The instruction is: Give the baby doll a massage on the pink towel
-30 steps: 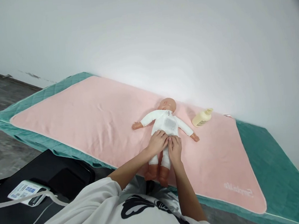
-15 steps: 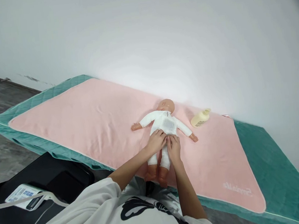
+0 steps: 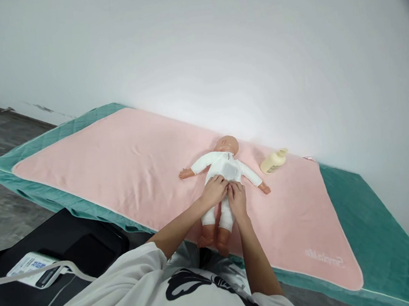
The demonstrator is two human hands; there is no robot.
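A baby doll (image 3: 212,171) in a white outfit lies on its back on a pink mat (image 3: 118,162), arms spread, head toward the wall and feet toward me. Both my hands meet at the doll's waist. My left hand (image 3: 214,190) rests over the lower belly with its fingers bent and closed on the white outfit. Beside it, almost touching, my right hand (image 3: 237,198) pinches the cloth at the same spot. My fingers hide what exactly lies between them. A grey-white square patch (image 3: 231,171) shows on the doll's chest.
A cream pump bottle (image 3: 274,161) lies tilted on the mat right of the doll. Under the mat is a green quilted cover (image 3: 364,209). At lower left, a white device (image 3: 36,269) with a cable (image 3: 74,270) sits on a black surface (image 3: 86,248). A white wall (image 3: 194,52) stands behind.
Almost nothing differs. Both hands stay at the doll's waist, with only a very slight shift of the fingers.
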